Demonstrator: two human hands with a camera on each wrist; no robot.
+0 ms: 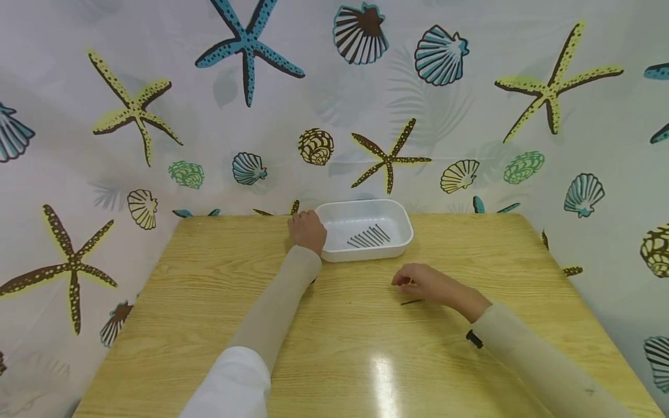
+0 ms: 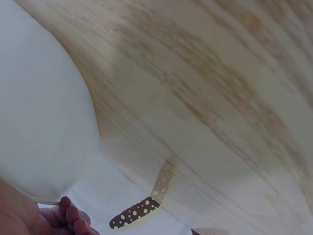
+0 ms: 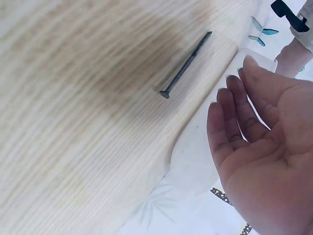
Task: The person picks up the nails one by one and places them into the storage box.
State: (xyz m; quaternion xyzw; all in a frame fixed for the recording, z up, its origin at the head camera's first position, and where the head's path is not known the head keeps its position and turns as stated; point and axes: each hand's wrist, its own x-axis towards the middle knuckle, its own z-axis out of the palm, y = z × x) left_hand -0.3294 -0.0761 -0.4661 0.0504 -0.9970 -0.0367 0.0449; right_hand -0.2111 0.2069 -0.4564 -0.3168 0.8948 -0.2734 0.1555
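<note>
My left hand [image 1: 308, 231] grips the left end of a white oval-cornered tray [image 1: 366, 254]. In the left wrist view its fingertips [image 2: 73, 215] curl at the rim of the tray [image 2: 44, 107]. Several nails [image 1: 369, 236] lie side by side in a slanted row inside the tray. One dark nail [image 1: 410, 302] lies on the table in front of the tray. My right hand [image 1: 425, 283] hovers just over that nail, holding nothing. The right wrist view shows the hand's fingers [image 3: 225, 117] loosely bent, with the nail [image 3: 188, 66] beside them on the wood.
The light wooden table [image 1: 225, 278] runs back to a white curtain [image 1: 292, 116] printed with starfish and shells. The tray stands near the table's back edge. A black clip-like piece [image 1: 474, 339] sits at the right sleeve [image 1: 522, 348].
</note>
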